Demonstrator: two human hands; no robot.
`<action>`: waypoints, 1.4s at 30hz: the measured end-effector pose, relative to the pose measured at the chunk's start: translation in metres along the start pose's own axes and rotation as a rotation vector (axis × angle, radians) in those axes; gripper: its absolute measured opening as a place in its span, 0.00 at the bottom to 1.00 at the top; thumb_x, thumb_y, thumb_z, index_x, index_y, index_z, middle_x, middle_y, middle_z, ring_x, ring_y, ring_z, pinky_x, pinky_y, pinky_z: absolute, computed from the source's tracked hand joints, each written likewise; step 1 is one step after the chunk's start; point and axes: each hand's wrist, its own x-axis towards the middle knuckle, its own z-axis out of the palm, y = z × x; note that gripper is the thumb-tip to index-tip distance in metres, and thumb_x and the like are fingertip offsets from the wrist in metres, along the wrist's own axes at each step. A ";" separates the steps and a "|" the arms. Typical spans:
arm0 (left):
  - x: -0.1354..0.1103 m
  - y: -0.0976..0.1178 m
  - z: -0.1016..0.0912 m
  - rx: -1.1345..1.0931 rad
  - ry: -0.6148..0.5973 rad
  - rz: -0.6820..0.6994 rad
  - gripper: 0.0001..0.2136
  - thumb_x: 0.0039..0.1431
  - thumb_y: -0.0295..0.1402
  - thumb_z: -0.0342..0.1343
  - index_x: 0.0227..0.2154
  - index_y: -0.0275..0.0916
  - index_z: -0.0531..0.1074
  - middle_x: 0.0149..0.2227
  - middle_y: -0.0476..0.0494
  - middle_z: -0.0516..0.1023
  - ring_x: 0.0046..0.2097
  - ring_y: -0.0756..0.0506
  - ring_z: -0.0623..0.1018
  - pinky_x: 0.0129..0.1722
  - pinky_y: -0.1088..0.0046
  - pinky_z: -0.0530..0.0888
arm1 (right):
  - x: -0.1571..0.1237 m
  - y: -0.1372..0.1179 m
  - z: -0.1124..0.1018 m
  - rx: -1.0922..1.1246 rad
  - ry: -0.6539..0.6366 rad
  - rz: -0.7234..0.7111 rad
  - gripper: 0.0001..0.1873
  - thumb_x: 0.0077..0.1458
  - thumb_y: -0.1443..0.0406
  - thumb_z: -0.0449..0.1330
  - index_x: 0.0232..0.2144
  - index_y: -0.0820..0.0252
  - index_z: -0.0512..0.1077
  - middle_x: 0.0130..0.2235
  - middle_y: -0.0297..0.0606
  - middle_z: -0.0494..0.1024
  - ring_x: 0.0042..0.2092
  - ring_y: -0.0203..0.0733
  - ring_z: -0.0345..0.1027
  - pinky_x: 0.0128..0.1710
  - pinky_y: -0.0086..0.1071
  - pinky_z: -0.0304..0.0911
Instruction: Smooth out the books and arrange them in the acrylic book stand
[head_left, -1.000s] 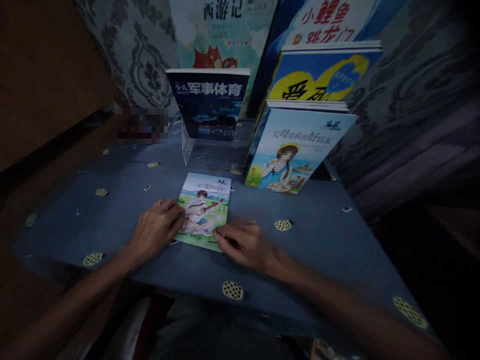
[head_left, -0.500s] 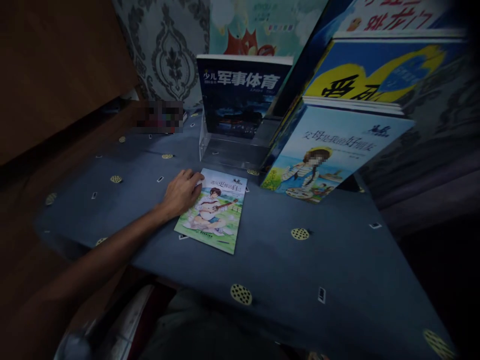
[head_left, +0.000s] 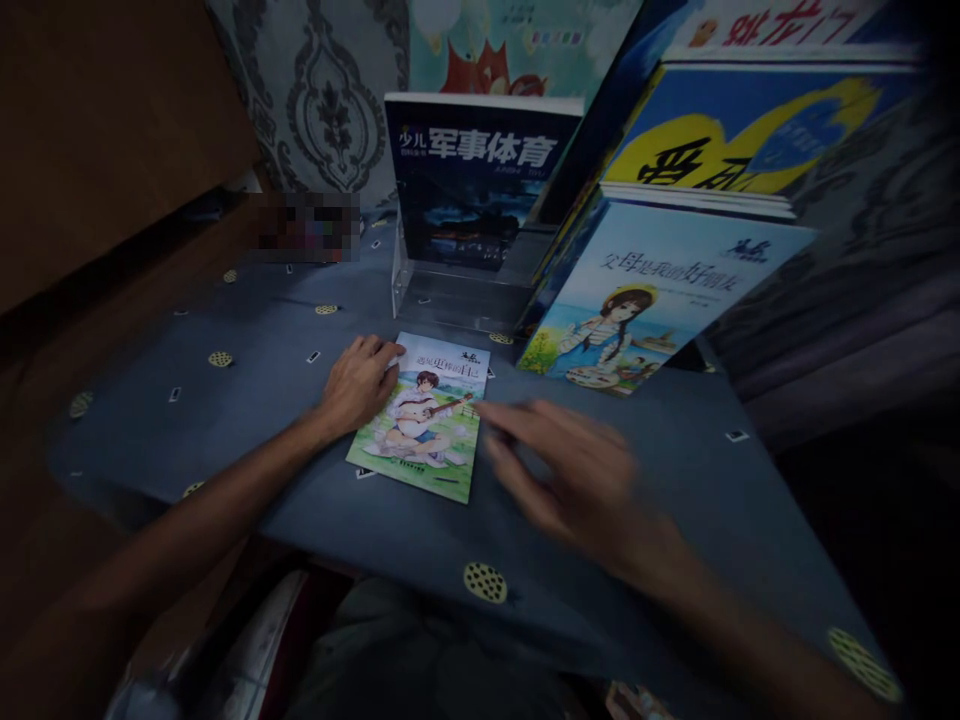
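A thin green-covered booklet with a drawn guitar player lies flat on the blue cloth-covered table. My left hand rests on the booklet's upper left corner, fingers curled over the edge. My right hand hovers just right of the booklet, blurred by motion, fingers stretched out and apart, holding nothing.
A dark blue book stands in a clear acrylic stand behind the booklet. To the right lean a pale blue book with a girl in a hat and a yellow-and-blue book. Patterned wallpaper and a wooden panel close in the back and left.
My right hand left the view half a second ago and has come back in beside the booklet's right edge. My left hand has slid up to the booklet's upper left corner.
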 end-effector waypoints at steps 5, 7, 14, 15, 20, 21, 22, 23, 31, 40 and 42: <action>0.000 -0.001 0.002 0.019 -0.003 0.014 0.19 0.70 0.31 0.44 0.56 0.35 0.75 0.50 0.33 0.76 0.50 0.36 0.73 0.51 0.55 0.72 | 0.022 0.035 0.034 -0.147 -0.269 0.219 0.25 0.69 0.56 0.52 0.61 0.64 0.70 0.62 0.55 0.73 0.64 0.61 0.65 0.60 0.57 0.64; 0.000 0.000 0.003 0.022 -0.003 0.014 0.19 0.70 0.31 0.44 0.56 0.35 0.75 0.51 0.33 0.77 0.51 0.35 0.73 0.51 0.54 0.72 | 0.025 0.046 0.045 -0.204 -0.328 0.310 0.29 0.69 0.54 0.51 0.64 0.66 0.68 0.68 0.56 0.67 0.69 0.61 0.58 0.65 0.59 0.57; 0.000 0.001 0.004 -0.012 0.009 0.020 0.19 0.69 0.31 0.45 0.55 0.34 0.76 0.55 0.32 0.78 0.56 0.34 0.74 0.54 0.51 0.72 | 0.015 0.036 0.046 -0.260 -0.445 0.406 0.45 0.67 0.40 0.47 0.70 0.69 0.58 0.73 0.57 0.53 0.75 0.61 0.45 0.72 0.59 0.46; 0.000 0.000 0.005 -0.020 0.014 0.021 0.19 0.69 0.31 0.45 0.55 0.34 0.76 0.55 0.32 0.79 0.57 0.34 0.73 0.54 0.51 0.72 | 0.013 0.032 0.043 -0.253 -0.467 0.403 0.50 0.64 0.36 0.48 0.71 0.69 0.57 0.74 0.58 0.52 0.75 0.63 0.43 0.72 0.60 0.45; -0.001 0.001 0.006 -0.041 0.023 0.011 0.19 0.69 0.30 0.45 0.55 0.37 0.76 0.55 0.34 0.79 0.59 0.36 0.74 0.56 0.51 0.72 | 0.004 0.020 0.031 -0.143 -0.620 0.362 0.63 0.50 0.28 0.53 0.74 0.59 0.50 0.76 0.55 0.41 0.76 0.70 0.33 0.71 0.67 0.39; -0.001 0.001 0.006 -0.047 0.024 0.007 0.19 0.68 0.30 0.46 0.55 0.37 0.76 0.55 0.34 0.79 0.59 0.35 0.74 0.56 0.51 0.72 | 0.003 0.020 0.029 -0.105 -0.650 0.349 0.63 0.48 0.27 0.55 0.74 0.55 0.48 0.77 0.53 0.39 0.76 0.71 0.31 0.71 0.68 0.37; -0.001 0.001 0.006 -0.054 0.025 0.004 0.19 0.68 0.30 0.46 0.55 0.36 0.76 0.55 0.33 0.79 0.59 0.35 0.74 0.56 0.51 0.72 | 0.003 0.020 0.027 -0.067 -0.676 0.339 0.64 0.47 0.27 0.57 0.75 0.52 0.47 0.77 0.51 0.37 0.76 0.72 0.29 0.71 0.69 0.35; -0.001 0.001 0.006 -0.067 0.027 0.000 0.19 0.67 0.30 0.46 0.55 0.36 0.76 0.55 0.32 0.79 0.59 0.34 0.74 0.56 0.50 0.72 | 0.002 0.020 0.025 -0.033 -0.697 0.331 0.65 0.45 0.27 0.58 0.75 0.50 0.45 0.77 0.50 0.35 0.76 0.73 0.27 0.71 0.70 0.33; 0.003 -0.007 0.001 -0.588 0.055 -0.182 0.19 0.59 0.34 0.55 0.52 0.39 0.78 0.48 0.39 0.82 0.52 0.37 0.78 0.56 0.56 0.73 | 0.000 0.022 0.021 0.080 -0.688 0.338 0.65 0.44 0.31 0.64 0.75 0.45 0.44 0.77 0.43 0.31 0.75 0.73 0.19 0.71 0.68 0.28; 0.005 0.007 -0.007 -1.494 -0.088 -0.672 0.25 0.48 0.31 0.67 0.51 0.35 0.72 0.41 0.39 0.84 0.38 0.41 0.83 0.38 0.66 0.81 | -0.003 0.027 0.022 0.143 -0.642 0.328 0.64 0.44 0.32 0.65 0.74 0.44 0.46 0.78 0.43 0.31 0.76 0.72 0.22 0.72 0.67 0.29; 0.004 0.009 -0.010 -1.586 -0.132 -0.676 0.21 0.49 0.28 0.67 0.47 0.34 0.73 0.39 0.39 0.84 0.39 0.41 0.84 0.40 0.65 0.82 | -0.005 0.029 0.023 0.200 -0.582 0.373 0.60 0.48 0.34 0.65 0.74 0.42 0.47 0.78 0.41 0.29 0.76 0.70 0.23 0.72 0.66 0.37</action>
